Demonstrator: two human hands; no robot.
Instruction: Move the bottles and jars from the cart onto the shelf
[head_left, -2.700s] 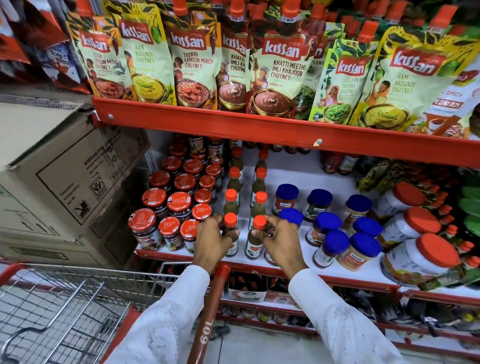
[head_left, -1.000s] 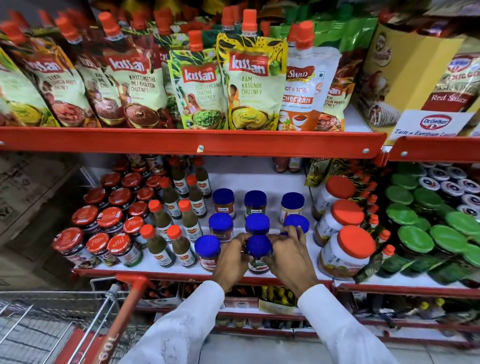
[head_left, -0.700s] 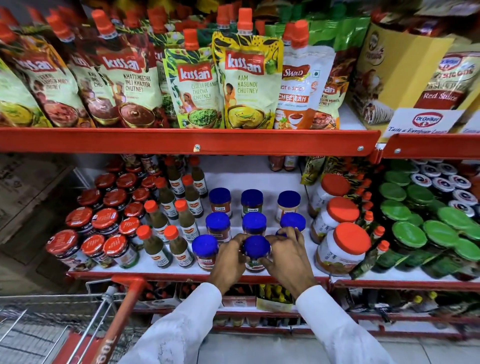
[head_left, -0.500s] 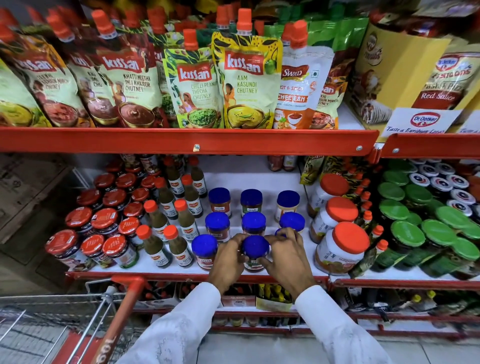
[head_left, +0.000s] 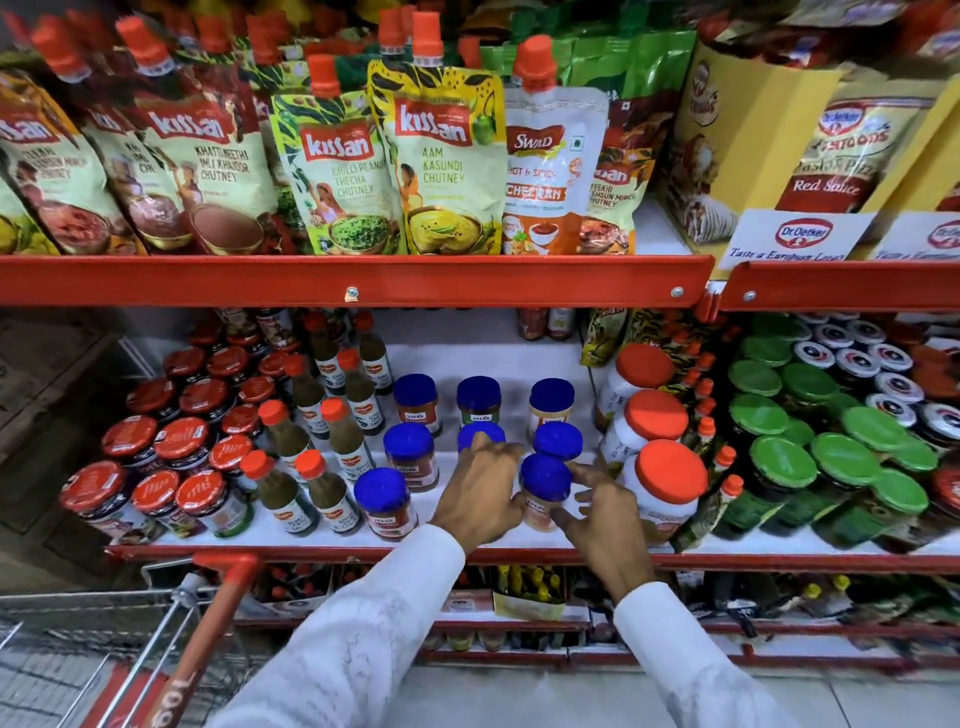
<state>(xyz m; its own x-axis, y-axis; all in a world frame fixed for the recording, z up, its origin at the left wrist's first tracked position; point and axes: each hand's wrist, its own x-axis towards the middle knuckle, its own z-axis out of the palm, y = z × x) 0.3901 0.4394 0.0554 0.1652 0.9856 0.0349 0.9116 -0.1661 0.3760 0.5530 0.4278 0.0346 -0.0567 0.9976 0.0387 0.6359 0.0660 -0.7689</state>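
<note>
Between my two hands a blue-lid jar (head_left: 544, 491) stands at the front of the white shelf (head_left: 452, 353), in line with the right column of several other blue-lid jars (head_left: 410, 454). My right hand (head_left: 605, 519) curls its fingers against the jar's right side. My left hand (head_left: 480, 493) lies to its left with fingers spread, thumb near the jar and index finger over another blue lid. The cart (head_left: 205, 639), with a red handle and wire basket, is at the bottom left; what it holds is out of sight.
Orange-cap bottles (head_left: 291, 493) and red-lid jars (head_left: 156, 493) fill the shelf's left part. Large orange-lid jars (head_left: 667, 483) stand right beside my right hand, green-lid jars (head_left: 841, 457) further right. The red upper shelf edge (head_left: 353, 280) carries chutney pouches (head_left: 436, 161).
The blue-lid jar has shifted right, from the middle column's front to the right column's front. My left hand has spread its fingers and loosened from it; my right hand went right with it.
</note>
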